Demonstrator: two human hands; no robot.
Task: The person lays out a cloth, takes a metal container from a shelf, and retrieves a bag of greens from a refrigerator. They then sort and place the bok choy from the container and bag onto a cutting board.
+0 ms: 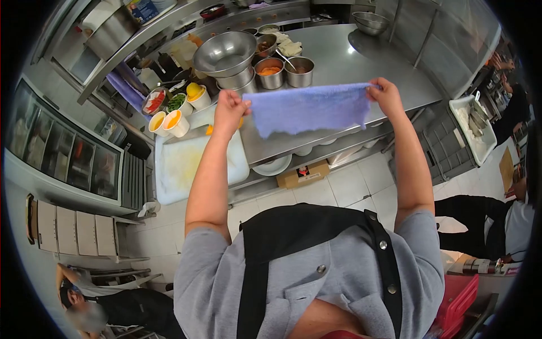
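A purple-blue cleaning cloth (309, 110) hangs stretched between my two hands, over the front edge of the steel counter (344, 62). My left hand (230, 107) pinches its upper left corner, and my right hand (385, 96) pinches the upper right corner. The lower edge of the cloth hangs loose and looks ragged. Below my left forearm lies a white cutting board (186, 164) with yellowish stains. Behind the cloth stand a steel pot of orange food (270, 72) and another steel pot (299, 72) with a spoon handle sticking out.
A large steel bowl (224, 52) rests on stacked pots. White tubs (176, 123) of food stand left of it. A glass-front fridge (62, 147) is at left. Metal bowls (370, 22) sit at the far right of the counter. Other people are at lower left and right.
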